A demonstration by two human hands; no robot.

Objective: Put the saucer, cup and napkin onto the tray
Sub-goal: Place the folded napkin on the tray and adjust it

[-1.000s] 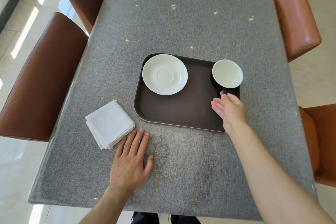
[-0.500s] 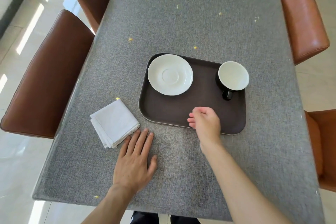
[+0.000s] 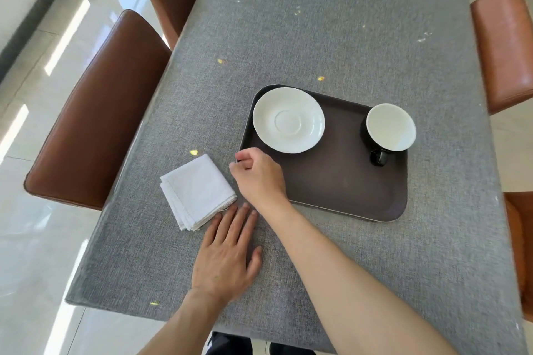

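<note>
A dark brown tray [image 3: 340, 181] lies on the grey table. On its far left corner rests a white saucer [image 3: 288, 119]. At its far right stands a cup [image 3: 389, 128], black outside and white inside, handle towards me. A folded white napkin [image 3: 197, 190] lies on the table left of the tray. My right hand [image 3: 259, 176] hovers over the tray's left edge, just right of the napkin, fingers curled and holding nothing. My left hand [image 3: 227, 253] rests flat on the table, fingertips at the napkin's near corner.
Brown leather chairs stand along the table's left side [image 3: 98, 124] and right side [image 3: 504, 46]. The grey cloth-covered table [image 3: 331, 23] stretches away beyond the tray. Its near edge runs just below my left wrist.
My right hand left the cup's handle and swept left across the tray to its left edge beside the napkin. My left hand stayed flat on the table.
</note>
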